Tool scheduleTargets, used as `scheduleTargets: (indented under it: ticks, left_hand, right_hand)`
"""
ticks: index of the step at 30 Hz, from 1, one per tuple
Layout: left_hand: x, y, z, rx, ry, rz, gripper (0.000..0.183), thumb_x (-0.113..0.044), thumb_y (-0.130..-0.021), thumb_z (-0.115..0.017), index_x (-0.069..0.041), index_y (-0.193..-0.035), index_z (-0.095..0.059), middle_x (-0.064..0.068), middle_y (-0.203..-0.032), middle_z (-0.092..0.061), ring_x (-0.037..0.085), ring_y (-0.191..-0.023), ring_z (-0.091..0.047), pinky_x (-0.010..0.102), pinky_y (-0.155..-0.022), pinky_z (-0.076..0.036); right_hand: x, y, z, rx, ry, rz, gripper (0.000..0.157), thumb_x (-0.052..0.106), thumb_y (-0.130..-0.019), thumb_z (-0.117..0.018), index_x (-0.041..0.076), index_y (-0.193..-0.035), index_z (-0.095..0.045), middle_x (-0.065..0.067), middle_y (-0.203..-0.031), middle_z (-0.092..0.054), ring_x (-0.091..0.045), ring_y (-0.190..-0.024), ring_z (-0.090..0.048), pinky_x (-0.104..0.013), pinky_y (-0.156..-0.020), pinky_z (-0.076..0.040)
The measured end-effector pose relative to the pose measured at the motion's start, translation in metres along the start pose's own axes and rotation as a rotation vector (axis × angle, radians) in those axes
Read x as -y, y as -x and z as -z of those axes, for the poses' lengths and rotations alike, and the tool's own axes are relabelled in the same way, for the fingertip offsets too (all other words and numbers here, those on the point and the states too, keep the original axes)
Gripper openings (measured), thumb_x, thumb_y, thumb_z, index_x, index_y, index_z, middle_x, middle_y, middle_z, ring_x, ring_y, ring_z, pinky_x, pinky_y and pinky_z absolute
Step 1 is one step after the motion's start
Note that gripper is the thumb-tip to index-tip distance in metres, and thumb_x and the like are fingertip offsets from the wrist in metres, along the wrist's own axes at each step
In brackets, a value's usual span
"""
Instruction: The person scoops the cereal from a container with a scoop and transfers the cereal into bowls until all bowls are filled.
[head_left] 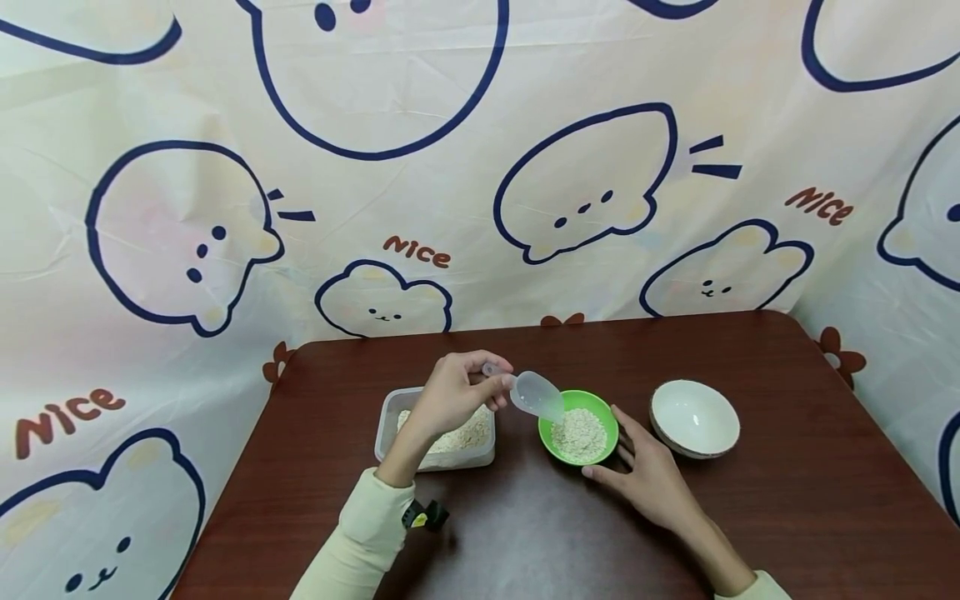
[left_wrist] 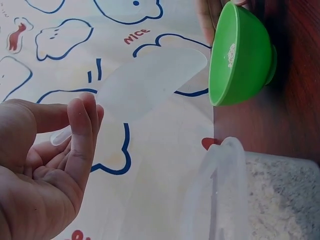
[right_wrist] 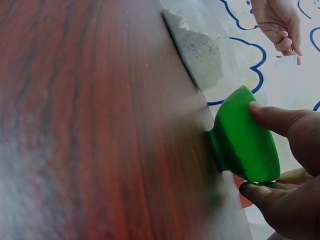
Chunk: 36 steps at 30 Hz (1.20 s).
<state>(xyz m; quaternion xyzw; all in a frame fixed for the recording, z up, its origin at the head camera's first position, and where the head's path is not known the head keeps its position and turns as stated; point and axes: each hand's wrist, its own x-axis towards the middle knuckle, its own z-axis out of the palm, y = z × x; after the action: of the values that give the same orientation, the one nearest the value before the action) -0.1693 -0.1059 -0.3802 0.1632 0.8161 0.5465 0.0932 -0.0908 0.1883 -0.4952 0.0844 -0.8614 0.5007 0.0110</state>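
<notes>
My left hand pinches the handle of a translucent plastic scoop. The scoop is tilted, its lip over the left rim of a small green bowl; in the left wrist view the scoop's cup looks bare. Pale flakes like rolled oats lie in the bowl, which stands on the table. My right hand holds the bowl from the right, thumb on one side of its wall and fingers on the other.
Left of the green bowl stands a clear rectangular container of similar flakes, partly behind my left forearm. A white bowl stands just right of my right hand. The brown table ends at a cartoon-printed cloth.
</notes>
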Motion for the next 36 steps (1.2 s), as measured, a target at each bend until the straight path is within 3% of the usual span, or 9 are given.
scheduleTargets:
  ticks: [3, 6, 8, 13, 19, 29, 36]
  left_hand:
    - [0.005, 0.001, 0.001, -0.010, 0.051, 0.002, 0.016, -0.009, -0.101, -0.075, 0.000, -0.115, -0.076, 0.017, -0.086, -0.079, 0.022, -0.069, -0.075, 0.043, -0.071, -0.067]
    - [0.011, 0.003, 0.003, -0.032, 0.107, 0.008, 0.015, -0.007, -0.101, -0.074, 0.000, -0.114, -0.076, 0.010, -0.083, -0.078, 0.028, -0.071, -0.075, 0.042, -0.072, -0.067]
    - [0.016, 0.005, 0.005, -0.047, 0.150, 0.006, 0.015, -0.005, -0.101, -0.073, 0.002, -0.115, -0.075, 0.012, -0.084, -0.078, 0.029, -0.072, -0.075, 0.036, -0.070, -0.067]
    - [0.026, 0.014, 0.016, -0.085, 0.252, -0.012, 0.021, -0.002, -0.102, -0.069, 0.010, -0.120, -0.071, 0.028, -0.097, -0.076, 0.012, -0.071, -0.072, 0.024, -0.067, -0.063]
    - [0.043, 0.030, 0.036, -0.164, 0.303, 0.039, 0.028, -0.005, -0.104, -0.069, 0.013, -0.125, -0.067, 0.005, -0.092, -0.078, 0.009, -0.074, -0.072, 0.025, -0.069, -0.064]
    - [0.066, 0.060, 0.073, -0.291, 0.233, 0.116, 0.031, -0.011, -0.105, -0.069, 0.012, -0.125, -0.067, 0.002, -0.090, -0.078, 0.010, -0.073, -0.071, 0.027, -0.071, -0.065]
    - [0.075, 0.082, 0.099, -0.334, 0.129, 0.167, 0.025, -0.010, -0.105, -0.069, 0.009, -0.121, -0.070, 0.012, -0.091, -0.076, 0.013, -0.074, -0.071, 0.029, -0.072, -0.065]
  right_hand:
    - [0.001, 0.000, 0.000, 0.002, 0.026, -0.003, 0.105, 0.026, -0.085, -0.094, -0.006, -0.164, -0.032, -0.030, -0.167, -0.040, -0.044, -0.147, -0.053, -0.045, -0.108, -0.055]
    - [0.002, 0.000, 0.002, -0.016, 0.081, 0.005, 0.104, 0.027, -0.084, -0.095, -0.005, -0.163, -0.036, -0.029, -0.165, -0.044, -0.044, -0.147, -0.053, -0.045, -0.107, -0.056]
    - [0.004, 0.000, 0.004, -0.037, 0.115, 0.024, 0.101, 0.027, -0.083, -0.095, -0.005, -0.161, -0.039, -0.028, -0.163, -0.047, -0.045, -0.147, -0.053, -0.046, -0.107, -0.057]
    - [0.012, 0.000, 0.008, -0.085, 0.178, 0.062, 0.096, 0.025, -0.083, -0.095, -0.003, -0.159, -0.043, -0.024, -0.161, -0.050, -0.045, -0.147, -0.053, -0.049, -0.110, -0.054]
    - [0.022, -0.001, 0.005, -0.126, 0.215, 0.103, 0.095, 0.027, -0.082, -0.096, 0.000, -0.159, -0.046, -0.020, -0.160, -0.053, -0.041, -0.145, -0.056, -0.052, -0.113, -0.050]
    - [0.040, -0.006, -0.014, -0.112, 0.202, 0.151, 0.093, 0.027, -0.081, -0.097, 0.004, -0.158, -0.050, -0.015, -0.158, -0.057, -0.038, -0.144, -0.059, -0.058, -0.111, -0.053]
    - [0.051, -0.008, -0.036, -0.057, 0.172, 0.152, 0.093, 0.027, -0.081, -0.096, 0.006, -0.159, -0.050, -0.015, -0.159, -0.056, -0.039, -0.147, -0.055, -0.059, -0.115, -0.051]
